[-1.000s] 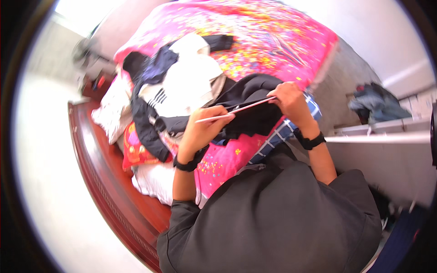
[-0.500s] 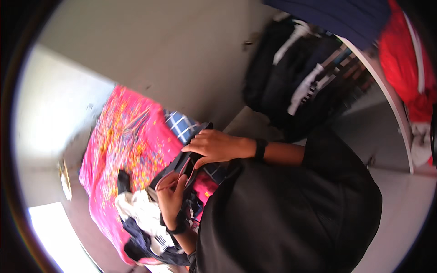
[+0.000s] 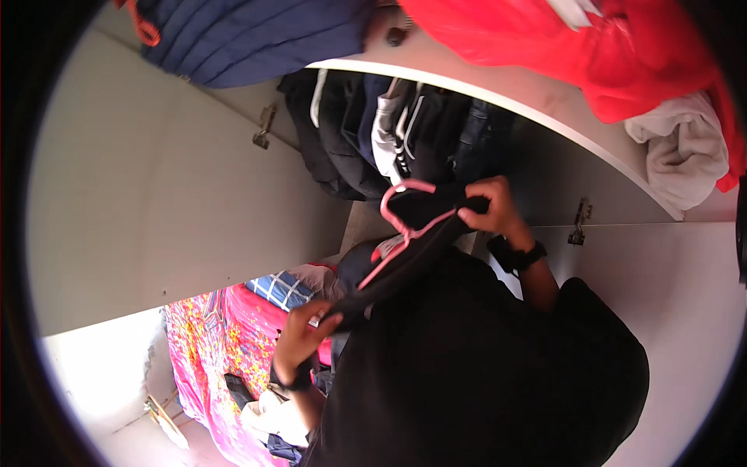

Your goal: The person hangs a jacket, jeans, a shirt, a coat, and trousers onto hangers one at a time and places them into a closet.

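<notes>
A black garment point(image 3: 422, 257) is stretched between my two hands, in front of hanging clothes. A pink hanger point(image 3: 408, 233) sits in its upper opening, with the hook sticking up free. My left hand point(image 3: 299, 340) pinches the garment's lower left end. At the upper right end, my right hand point(image 3: 496, 208) has its fingers closed round the black cloth. Behind the hook, several dark garments and a grey-white one hang in an open wardrobe point(image 3: 342, 132). The garment's lower part merges with my black clothing, so its kind cannot be made out.
A wardrobe door point(image 3: 179, 187) stands at the left. Above the hanging clothes, a white-edged shelf point(image 3: 513, 86) bears a navy padded garment point(image 3: 257, 35), red clothing point(image 3: 545, 54) and a pale cloth point(image 3: 685, 144). Lower left are a pink patterned sheet point(image 3: 198, 342) and a blue checked cloth point(image 3: 280, 289).
My hands have moved from over the pink sheet up to the wardrobe and spread apart. The pink hanger is now inside the black garment's opening. The view has swung right.
</notes>
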Tool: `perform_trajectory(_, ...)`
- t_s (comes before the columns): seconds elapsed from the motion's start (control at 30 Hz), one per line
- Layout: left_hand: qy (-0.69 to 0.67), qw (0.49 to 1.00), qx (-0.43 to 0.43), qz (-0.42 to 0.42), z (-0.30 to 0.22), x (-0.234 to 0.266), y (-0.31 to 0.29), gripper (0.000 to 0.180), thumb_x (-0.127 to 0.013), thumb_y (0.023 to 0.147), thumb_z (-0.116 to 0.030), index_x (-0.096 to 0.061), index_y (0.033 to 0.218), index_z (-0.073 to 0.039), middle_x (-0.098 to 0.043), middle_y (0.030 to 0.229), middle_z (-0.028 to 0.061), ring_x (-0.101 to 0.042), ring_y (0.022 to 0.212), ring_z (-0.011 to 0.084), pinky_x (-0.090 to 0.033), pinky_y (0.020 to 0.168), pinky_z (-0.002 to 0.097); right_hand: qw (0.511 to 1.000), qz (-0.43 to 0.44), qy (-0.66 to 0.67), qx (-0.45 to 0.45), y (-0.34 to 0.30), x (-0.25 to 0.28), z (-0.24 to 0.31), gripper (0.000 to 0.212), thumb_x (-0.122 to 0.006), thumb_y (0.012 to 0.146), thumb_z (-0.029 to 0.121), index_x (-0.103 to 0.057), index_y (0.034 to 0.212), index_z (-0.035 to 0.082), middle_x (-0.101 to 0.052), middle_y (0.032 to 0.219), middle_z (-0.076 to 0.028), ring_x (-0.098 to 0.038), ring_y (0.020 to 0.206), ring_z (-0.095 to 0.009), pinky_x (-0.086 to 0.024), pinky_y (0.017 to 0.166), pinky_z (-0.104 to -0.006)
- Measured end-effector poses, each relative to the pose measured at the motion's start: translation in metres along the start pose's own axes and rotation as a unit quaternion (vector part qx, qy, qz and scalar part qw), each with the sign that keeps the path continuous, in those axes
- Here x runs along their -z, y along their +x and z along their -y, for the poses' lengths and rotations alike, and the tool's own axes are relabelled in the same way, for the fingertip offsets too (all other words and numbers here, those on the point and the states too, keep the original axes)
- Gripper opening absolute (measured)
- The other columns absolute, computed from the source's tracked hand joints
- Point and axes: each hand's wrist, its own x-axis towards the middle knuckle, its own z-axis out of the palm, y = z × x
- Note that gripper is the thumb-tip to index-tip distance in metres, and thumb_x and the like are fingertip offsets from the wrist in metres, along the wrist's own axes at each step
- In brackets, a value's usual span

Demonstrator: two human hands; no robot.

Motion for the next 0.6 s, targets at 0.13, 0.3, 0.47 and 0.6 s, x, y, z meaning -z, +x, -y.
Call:
perform_trajectory(0.13, 0.019, 0.990, -0.137, 0.019, -0.003, -0.065, 0.078, 0.019, -0.063, 0.091, -0.013, -0.058, 0.095, 0.004, -0.057, 0.073, 0.0234, -0.056, 0.068, 0.0418, -0.042, 0.058, 0.0422, 0.988, -0.053, -0.074, -0.127, -0.030, 0.056, -0.062, 0.037, -0.081, 0.068, 0.035, -0.069, 0.082, 0.003, -0.068, 0.086, -0.014, -0.065, 0.080, -0.028, -0.049, 0.071, -0.0347)
perform_trajectory(0.3, -0.011, 0.966, -0.234, 0.114, -0.080, -0.108, 0.139, 0.019, -0.053, 0.098, -0.017, -0.051, 0.100, 0.002, -0.055, 0.073, 0.0250, -0.056, 0.070, 0.0434, -0.042, 0.060, 0.0444, 0.929, -0.031, -0.151, -0.335, -0.029, 0.140, -0.047, 0.049, -0.075, 0.076, 0.041, -0.067, 0.101, 0.000, -0.066, 0.105, -0.015, -0.061, 0.095, -0.023, -0.047, 0.086, -0.0353)
perform_trajectory(0.47, 0.042, 0.942, -0.305, 0.134, -0.146, -0.142, 0.177, 0.020, -0.054, 0.095, -0.015, -0.048, 0.102, 0.003, -0.058, 0.072, 0.0254, -0.059, 0.069, 0.0448, -0.045, 0.057, 0.0484, 0.932, -0.173, -0.221, -0.228, -0.020, 0.178, -0.104, 0.051, -0.062, 0.088, 0.037, -0.059, 0.119, -0.003, -0.060, 0.122, -0.022, -0.056, 0.111, -0.029, -0.042, 0.096, -0.0398)
perform_trajectory(0.6, 0.041, 0.919, -0.391, 0.041, -0.174, -0.168, 0.214, 0.023, -0.053, 0.093, -0.014, -0.046, 0.104, 0.005, -0.059, 0.070, 0.0253, -0.060, 0.066, 0.0439, -0.048, 0.055, 0.0494, 0.930, -0.208, -0.236, -0.189, 0.018, 0.188, -0.120, 0.051, -0.060, 0.091, 0.036, -0.057, 0.121, -0.004, -0.058, 0.124, -0.023, -0.054, 0.114, -0.031, -0.041, 0.098, -0.0403)
